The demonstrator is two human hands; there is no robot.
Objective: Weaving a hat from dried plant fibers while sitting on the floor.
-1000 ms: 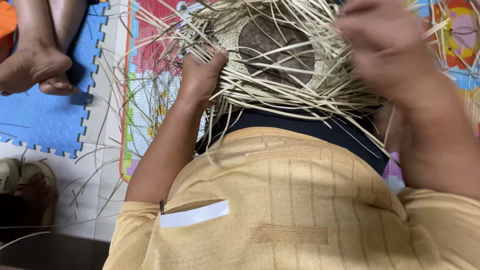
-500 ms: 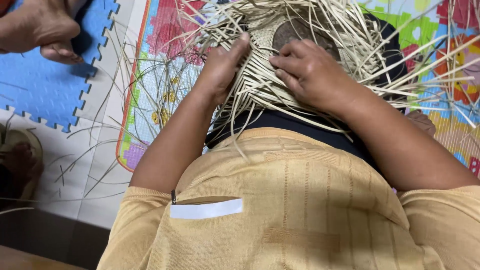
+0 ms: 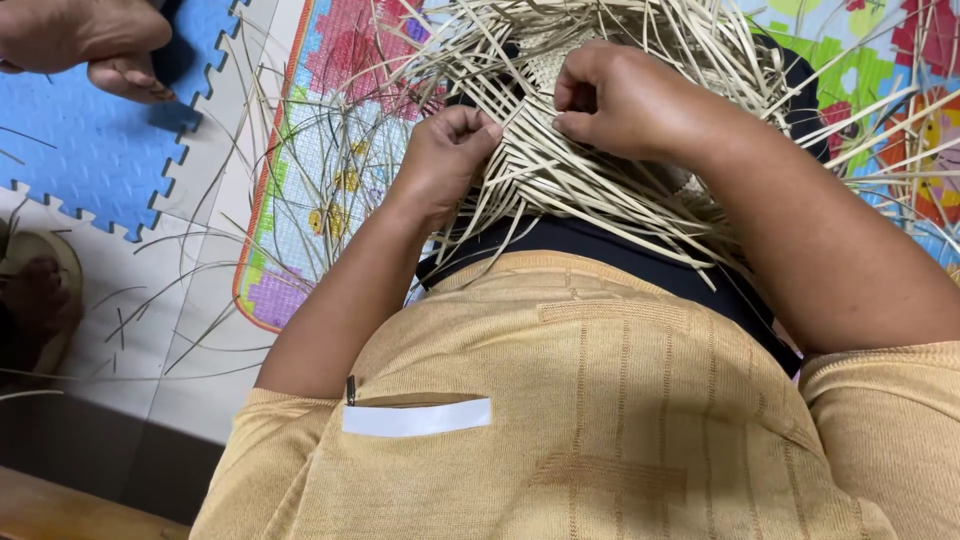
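Observation:
A half-woven piece of pale straw strips (image 3: 590, 180) lies across my lap, with loose strip ends sticking out on all sides. My left hand (image 3: 447, 150) is closed on strips at the left edge of the weave. My right hand (image 3: 620, 95) rests on top of the weave with its fingers curled and pinches a strip near the middle. The two hands are close together, a few strips apart. The lower part of the weave is hidden behind my yellow shirt and black garment.
A colourful play mat (image 3: 330, 150) and blue foam puzzle tiles (image 3: 80, 170) cover the floor. Another person's bare foot (image 3: 90, 40) rests at the top left. Loose straw strips (image 3: 190, 300) are scattered on the pale tiles. A sandal (image 3: 35, 300) sits at the left edge.
My right hand has come down from above onto the weave and drawn toward my left hand. My left hand has closed on strips. The view has shifted, so the other person's foot sits higher.

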